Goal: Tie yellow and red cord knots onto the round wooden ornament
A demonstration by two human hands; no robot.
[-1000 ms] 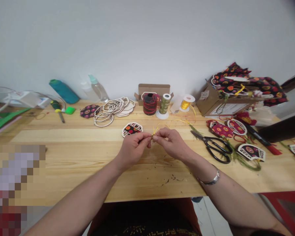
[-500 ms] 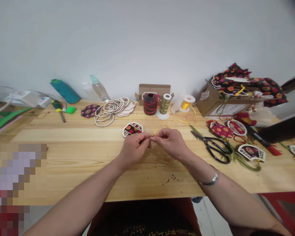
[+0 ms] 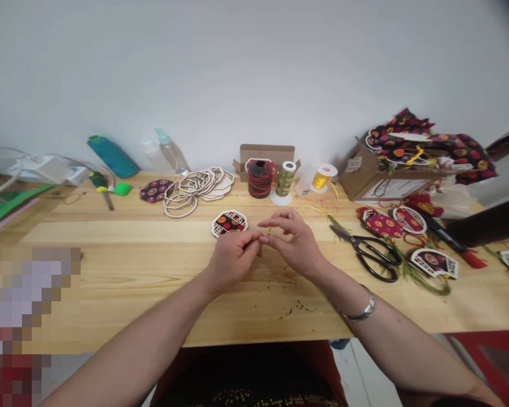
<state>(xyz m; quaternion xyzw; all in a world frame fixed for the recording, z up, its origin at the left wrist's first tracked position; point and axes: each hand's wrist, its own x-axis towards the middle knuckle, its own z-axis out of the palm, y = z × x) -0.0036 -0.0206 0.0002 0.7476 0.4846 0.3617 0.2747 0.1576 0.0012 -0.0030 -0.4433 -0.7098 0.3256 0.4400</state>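
Thumb and fingers of my left hand (image 3: pixel 234 255) are closed in a pinch on the end of a thin yellow cord (image 3: pixel 269 230). My right hand (image 3: pixel 294 243) meets it fingertip to fingertip. Its thumb lies at the pinch, while the forefinger is lifted a little, with the cord running between them. The fingers hide what the cord is tied to. Just beyond my left hand lies an octagonal patterned pendant (image 3: pixel 229 223) with a pale wooden lattice rim. Black-handled scissors (image 3: pixel 367 249) rest to the right of my right hand.
Behind the hands stand a dark red cord spool (image 3: pixel 259 180), a green thread cone (image 3: pixel 285 181) and a yellow cord spool (image 3: pixel 321 178). Wooden frames (image 3: pixel 199 189) are piled at left. A cardboard box (image 3: pixel 390 181) holds patterned fabric; finished pendants (image 3: pixel 433 264) lie below it.
My right forefinger has lifted away from the thumb, and the fingers have spread. The yellow loop above the hands no longer shows. My left hand keeps its place.
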